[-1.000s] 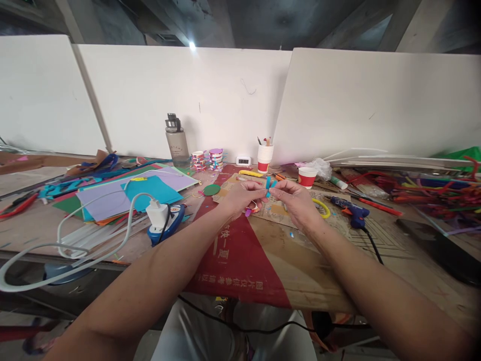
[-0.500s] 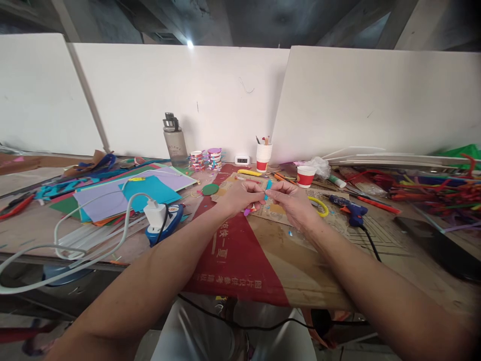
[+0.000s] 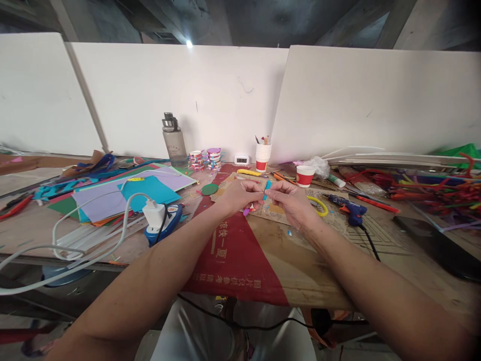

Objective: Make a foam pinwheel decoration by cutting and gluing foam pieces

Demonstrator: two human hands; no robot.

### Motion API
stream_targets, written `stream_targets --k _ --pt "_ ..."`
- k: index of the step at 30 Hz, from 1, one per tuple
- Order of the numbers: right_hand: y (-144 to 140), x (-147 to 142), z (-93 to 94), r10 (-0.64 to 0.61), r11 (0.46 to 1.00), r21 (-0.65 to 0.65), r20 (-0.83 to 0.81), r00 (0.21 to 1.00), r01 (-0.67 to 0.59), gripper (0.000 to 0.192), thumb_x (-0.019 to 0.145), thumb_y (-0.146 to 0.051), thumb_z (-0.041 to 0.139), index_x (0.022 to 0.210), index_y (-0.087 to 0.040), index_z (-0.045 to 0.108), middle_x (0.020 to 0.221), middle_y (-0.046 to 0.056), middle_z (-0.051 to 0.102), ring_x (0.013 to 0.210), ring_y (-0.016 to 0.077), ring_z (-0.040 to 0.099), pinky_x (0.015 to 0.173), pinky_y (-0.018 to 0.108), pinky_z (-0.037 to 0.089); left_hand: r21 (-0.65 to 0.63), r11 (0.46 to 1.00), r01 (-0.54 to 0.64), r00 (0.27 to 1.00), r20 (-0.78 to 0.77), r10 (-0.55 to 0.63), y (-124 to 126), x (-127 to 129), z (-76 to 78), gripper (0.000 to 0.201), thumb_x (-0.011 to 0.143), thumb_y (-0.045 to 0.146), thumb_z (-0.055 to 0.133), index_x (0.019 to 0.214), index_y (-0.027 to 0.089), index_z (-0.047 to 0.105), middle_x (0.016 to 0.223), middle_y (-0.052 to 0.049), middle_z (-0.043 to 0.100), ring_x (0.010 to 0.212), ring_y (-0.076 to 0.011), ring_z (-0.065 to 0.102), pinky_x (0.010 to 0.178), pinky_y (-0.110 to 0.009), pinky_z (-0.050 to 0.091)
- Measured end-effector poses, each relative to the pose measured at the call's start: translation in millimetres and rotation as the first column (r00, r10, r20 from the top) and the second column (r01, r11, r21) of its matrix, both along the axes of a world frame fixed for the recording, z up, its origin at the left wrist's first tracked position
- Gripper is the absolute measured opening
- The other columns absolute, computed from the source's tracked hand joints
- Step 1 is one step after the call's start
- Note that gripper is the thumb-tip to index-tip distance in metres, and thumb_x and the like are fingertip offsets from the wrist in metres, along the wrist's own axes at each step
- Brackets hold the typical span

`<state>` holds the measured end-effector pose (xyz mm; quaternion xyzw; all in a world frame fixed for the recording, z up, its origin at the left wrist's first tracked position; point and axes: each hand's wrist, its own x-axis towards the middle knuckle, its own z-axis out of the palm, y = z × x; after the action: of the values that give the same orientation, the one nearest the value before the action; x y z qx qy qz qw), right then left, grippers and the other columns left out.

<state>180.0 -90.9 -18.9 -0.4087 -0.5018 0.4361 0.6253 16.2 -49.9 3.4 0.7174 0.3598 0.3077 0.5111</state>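
Over the cardboard sheet, my left hand [image 3: 243, 196] and my right hand [image 3: 288, 199] meet fingertip to fingertip. Between them stands a small blue strip [image 3: 267, 188], pinched by the fingers of both hands. Its lower part is partly covered by fingertips. A small purple piece [image 3: 246, 211] shows just below my left fingers; whether it is held or lies on the cardboard I cannot tell. Left of my left hand lies a green disc [image 3: 209, 189]. A yellow ring-shaped roll [image 3: 318, 206] is close to the right of my right hand.
A glue gun [image 3: 353, 211] and a black phone [image 3: 436, 245] lie at right. Behind my hands stand a paper cup [image 3: 305, 176], stacked cups [image 3: 263, 157], a small clock [image 3: 241, 160] and a bottle [image 3: 174, 143]. Coloured sheets [image 3: 150, 193] and a power strip [image 3: 165, 225] with cables fill the left.
Both hands stay in nearly the same place with the blue strip between them. The strip tilts slightly differently, and the whole view has shifted a little.
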Motion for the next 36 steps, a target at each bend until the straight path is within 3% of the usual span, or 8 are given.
stream_targets --k 18,26,36 --pt "0.4 0.1 -1.4 0.005 1.0 0.01 -0.028 1.0 -0.005 0.027 0.055 -0.034 0.088 0.058 -0.021 0.065 0.06 -0.004 0.057 0.058 0.0102 0.043 0.057 0.027 0.033 0.056 0.998 0.013 0.999 -0.052 -0.01 -0.8 -0.6 0.6 0.017 0.077 0.029 0.066 0.067 0.015 0.065 0.061 -0.002 0.067 0.049 -0.0069 0.056 0.044 -0.015 0.037" --pt "0.2 -1.4 -1.5 -0.01 1.0 0.022 -0.036 0.999 0.011 0.03 0.054 -0.036 0.089 0.058 -0.021 0.063 0.061 -0.003 0.057 0.058 0.0108 0.044 0.057 0.028 0.035 0.01 0.998 0.066 0.997 0.029 -0.066 -0.9 -1.2 0.2 0.018 0.075 0.029 0.068 0.066 0.013 0.065 0.061 -0.004 0.067 0.049 -0.0068 0.054 0.043 -0.016 0.036" --pt "-2.0 -3.0 0.7 -0.006 0.999 -0.047 -0.128 0.992 0.0 0.043 0.047 -0.032 0.091 0.077 -0.023 0.062 0.066 -0.005 0.061 0.062 0.0113 0.052 0.06 0.026 0.04 -0.054 0.994 0.095 0.994 0.054 -0.092 1.0 0.0 0.2 0.016 0.073 0.026 0.071 0.065 0.013 0.065 0.061 -0.004 0.067 0.048 -0.0059 0.054 0.043 -0.016 0.034"
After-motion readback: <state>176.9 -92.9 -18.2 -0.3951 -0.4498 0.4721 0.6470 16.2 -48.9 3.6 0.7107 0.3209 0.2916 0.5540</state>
